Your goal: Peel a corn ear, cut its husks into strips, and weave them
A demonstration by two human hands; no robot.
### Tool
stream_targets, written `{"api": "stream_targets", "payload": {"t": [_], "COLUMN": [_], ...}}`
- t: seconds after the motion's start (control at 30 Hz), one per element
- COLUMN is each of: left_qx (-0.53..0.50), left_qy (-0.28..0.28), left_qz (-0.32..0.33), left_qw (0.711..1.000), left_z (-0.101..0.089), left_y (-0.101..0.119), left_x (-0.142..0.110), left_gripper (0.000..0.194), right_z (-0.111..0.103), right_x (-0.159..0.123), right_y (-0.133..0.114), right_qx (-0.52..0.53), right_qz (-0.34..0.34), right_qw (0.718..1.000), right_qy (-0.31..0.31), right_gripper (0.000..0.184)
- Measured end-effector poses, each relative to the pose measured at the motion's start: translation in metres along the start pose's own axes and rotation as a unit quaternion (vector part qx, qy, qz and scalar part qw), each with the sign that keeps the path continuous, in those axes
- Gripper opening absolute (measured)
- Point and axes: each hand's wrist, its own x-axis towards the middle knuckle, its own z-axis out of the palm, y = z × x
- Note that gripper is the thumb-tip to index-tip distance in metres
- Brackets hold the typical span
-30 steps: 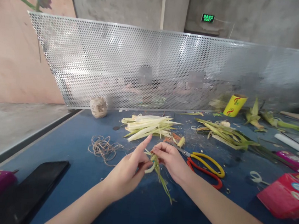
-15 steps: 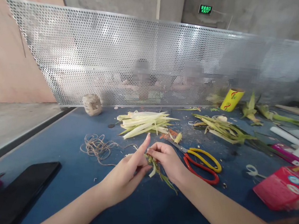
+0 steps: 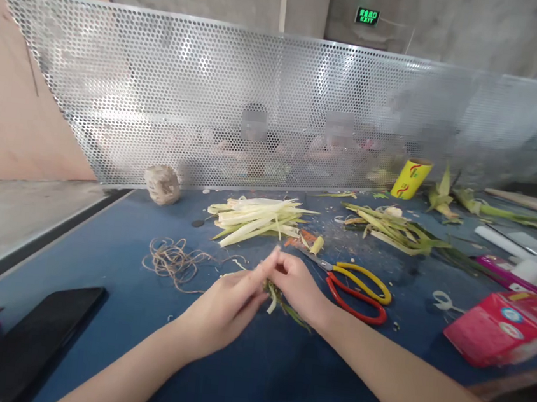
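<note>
Both my hands meet over the blue table (image 3: 118, 262), low in the middle of the view. My left hand (image 3: 226, 305) and my right hand (image 3: 295, 287) pinch a small bundle of green and pale leaf strips (image 3: 281, 305) between their fingertips. The strips' loose ends trail down and to the right under my right hand. Just to the right lie scissors (image 3: 359, 290) with one yellow and one red handle. A pile of pale leaf strips (image 3: 252, 215) lies beyond my hands. To the left lies a tangle of brown twine (image 3: 173, 261).
A perforated metal screen (image 3: 165, 88) stands along the table's far edge, with people blurred behind it. Green leaves (image 3: 400, 231), a yellow roll (image 3: 411, 177), a twine ball (image 3: 162, 183), a pink box (image 3: 499, 327) and a black phone (image 3: 37, 340) lie around.
My left forefinger, stretched out before, has folded down onto the bundle. Both hands have drawn closer together, and the view has shifted a little.
</note>
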Motion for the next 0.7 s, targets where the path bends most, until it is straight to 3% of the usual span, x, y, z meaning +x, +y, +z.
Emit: {"api": "stream_targets", "payload": {"t": [0.13,0.23,0.33,0.5,0.7], "left_qx": [0.009,0.066,0.073,0.018,-0.008], "left_qy": [0.079,0.128,0.117,0.104,0.090], "left_qz": [-0.072,-0.016,0.044,-0.004,-0.033], "left_qw": [0.994,0.989,0.990,0.994,0.995], "left_z": [-0.012,-0.019,-0.020,-0.019,-0.019], "left_y": [-0.001,0.000,0.002,0.002,0.001], "left_x": [-0.001,-0.002,-0.004,-0.007,-0.006], "left_gripper": [0.068,0.069,0.072,0.070,0.063], "right_z": [-0.002,0.001,0.004,0.004,-0.001], "right_x": [0.001,-0.005,-0.010,-0.013,-0.014], "right_y": [-0.002,-0.003,-0.003,-0.004,-0.010], "right_qx": [-0.065,-0.124,-0.157,-0.167,-0.111], "right_qz": [-0.080,-0.147,-0.171,-0.175,-0.180], "right_qw": [0.995,0.981,0.973,0.969,0.975], "right_qy": [0.009,0.013,0.004,0.045,0.070], "right_gripper": [0.017,0.011,0.008,0.010,0.008]}}
